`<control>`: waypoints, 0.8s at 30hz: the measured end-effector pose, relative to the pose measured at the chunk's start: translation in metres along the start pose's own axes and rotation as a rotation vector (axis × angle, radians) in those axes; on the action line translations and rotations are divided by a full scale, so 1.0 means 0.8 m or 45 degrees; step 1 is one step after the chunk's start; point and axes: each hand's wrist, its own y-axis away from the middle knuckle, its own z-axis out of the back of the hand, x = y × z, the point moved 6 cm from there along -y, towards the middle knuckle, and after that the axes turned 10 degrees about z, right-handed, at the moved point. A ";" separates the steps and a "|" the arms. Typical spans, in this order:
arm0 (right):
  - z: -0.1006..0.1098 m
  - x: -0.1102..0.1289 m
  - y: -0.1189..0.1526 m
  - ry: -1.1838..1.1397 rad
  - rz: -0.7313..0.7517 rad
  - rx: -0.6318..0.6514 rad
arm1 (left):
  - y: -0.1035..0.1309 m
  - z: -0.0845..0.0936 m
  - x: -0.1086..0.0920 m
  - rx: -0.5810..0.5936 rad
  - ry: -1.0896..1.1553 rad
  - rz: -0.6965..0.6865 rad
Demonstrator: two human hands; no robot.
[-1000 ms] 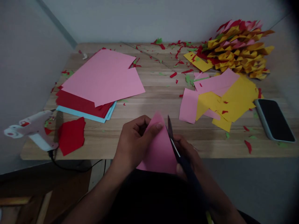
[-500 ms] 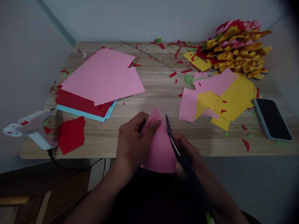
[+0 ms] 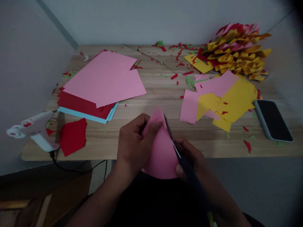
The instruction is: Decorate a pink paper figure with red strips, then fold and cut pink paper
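Between my hands, near the table's front edge, is a piece of pink paper (image 3: 161, 154) with a pointed top and a curved lower edge. My left hand (image 3: 136, 138) pinches it near the tip, thumb on the front. My right hand (image 3: 190, 154) grips a pair of dark-handled scissors (image 3: 172, 135). The blades point up and away along the paper's right edge, touching or very near it; whether they bite into it I cannot tell. Most of the scissors' handle is dark and partly covered by my fingers.
Pink sheets (image 3: 106, 78) lie over red and light blue ones at left, near a white glue gun (image 3: 39, 129) and a red paper piece (image 3: 73, 137). Yellow sheets (image 3: 239, 97), a phone (image 3: 273, 119) and a folded-paper bundle (image 3: 239, 53) occupy the right. Scraps litter the table (image 3: 151, 101).
The scissors' blades have shifted slightly left, closer against the pink paper's right edge. My left hand keeps its pinch in nearly the same place. The view has moved slightly.
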 end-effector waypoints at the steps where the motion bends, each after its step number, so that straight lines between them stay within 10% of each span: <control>1: 0.000 0.001 0.000 0.013 0.005 -0.009 | 0.000 0.000 0.000 0.000 -0.004 0.003; 24: -0.003 0.003 0.001 0.010 0.102 -0.058 | 0.005 0.004 -0.004 0.050 -0.007 0.008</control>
